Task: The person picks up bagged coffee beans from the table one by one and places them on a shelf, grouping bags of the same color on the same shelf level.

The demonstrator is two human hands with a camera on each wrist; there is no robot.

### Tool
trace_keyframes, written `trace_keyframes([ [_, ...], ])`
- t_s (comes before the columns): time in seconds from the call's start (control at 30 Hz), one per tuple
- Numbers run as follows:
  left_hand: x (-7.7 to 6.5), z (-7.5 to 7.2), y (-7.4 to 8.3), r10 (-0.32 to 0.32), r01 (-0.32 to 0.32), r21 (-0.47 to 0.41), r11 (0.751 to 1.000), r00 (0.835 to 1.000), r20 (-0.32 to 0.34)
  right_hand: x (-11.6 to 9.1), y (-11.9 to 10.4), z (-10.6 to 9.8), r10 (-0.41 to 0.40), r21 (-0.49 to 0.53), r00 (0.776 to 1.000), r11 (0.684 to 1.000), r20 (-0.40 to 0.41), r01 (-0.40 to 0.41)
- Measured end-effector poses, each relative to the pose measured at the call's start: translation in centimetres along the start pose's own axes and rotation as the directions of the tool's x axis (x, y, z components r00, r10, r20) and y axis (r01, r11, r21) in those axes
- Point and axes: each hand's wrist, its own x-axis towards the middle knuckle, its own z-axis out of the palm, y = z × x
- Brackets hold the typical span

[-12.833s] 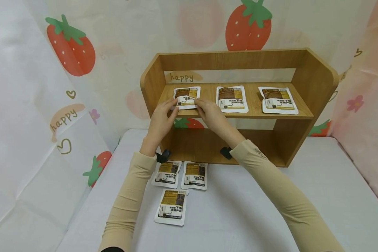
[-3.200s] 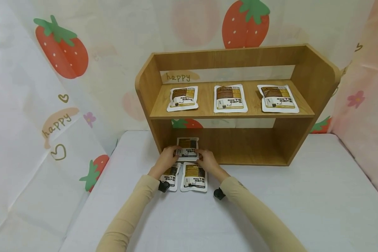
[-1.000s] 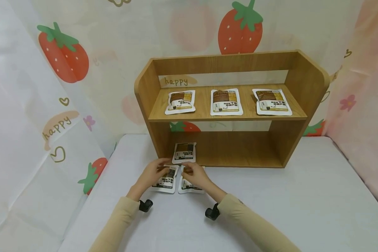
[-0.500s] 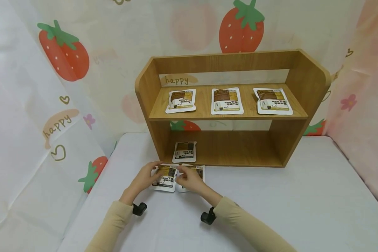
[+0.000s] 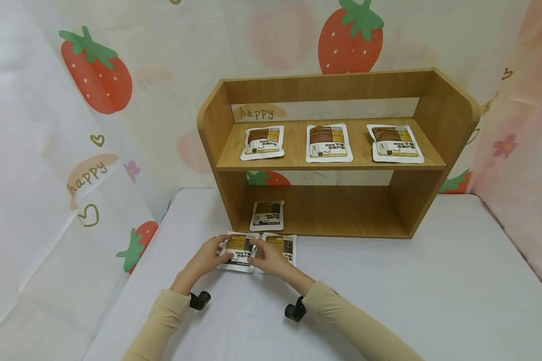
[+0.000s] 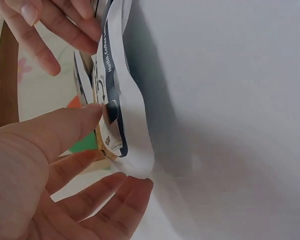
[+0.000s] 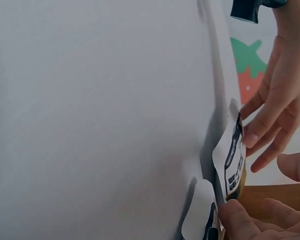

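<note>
In the head view my left hand [image 5: 208,258] is at the left side of a flat white coffee pouch [image 5: 238,258] with a brown and yellow label, lying before the shelf. The left wrist view shows my left thumb on its printed face and fingertips at its edge, pinching it; this edge is lifted off the cloth. My right hand [image 5: 273,258] reaches across a second coffee pouch [image 5: 286,245] and partly covers it. In the right wrist view one right fingertip [image 7: 235,212] touches the first pouch's edge, the other fingers spread apart from it.
A two-level wooden shelf [image 5: 325,167] stands at the back of the white table [image 5: 433,291]. Three more pouches lie spaced along its upper board, one of them the middle pouch [image 5: 328,143]. Another pouch [image 5: 267,215] lies at the left of the lower board. A strawberry-print cloth hangs behind.
My hands have gone from the upper board's left pouch to the lower board, where a pouch from the table now lies. Since then they have moved to the left pouch on the table.
</note>
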Motion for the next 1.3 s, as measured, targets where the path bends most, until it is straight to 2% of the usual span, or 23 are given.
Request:
trace_keyframes([
  [0.23,-0.2,0.2,-0.2,-0.032,0.032,0.005,0.999,0.999,0.018,0.3,-0.1,0.1,0.025,-0.009,0.999,1.000,0.048,-0.025],
  [0.53,-0.5,0.3,-0.5,-0.058,0.059,-0.011,0.998,0.998,0.023,0.4,0.3,0.4,0.010,0.010,0.997,1.000,0.078,-0.011],
  [1.0,-1.2,-0.6,-0.1,-0.079,0.083,-0.055,0.995,0.994,0.073,0.1,0.4,0.5,0.009,0.014,1.000,1.000,0.029,-0.009],
  [1.3,-1.1,-0.3,0.4,-0.043,0.049,-0.084,0.995,0.997,0.070,-0.2,0.5,-0.2,0.024,-0.022,0.999,0.999,-0.035,-0.025],
])
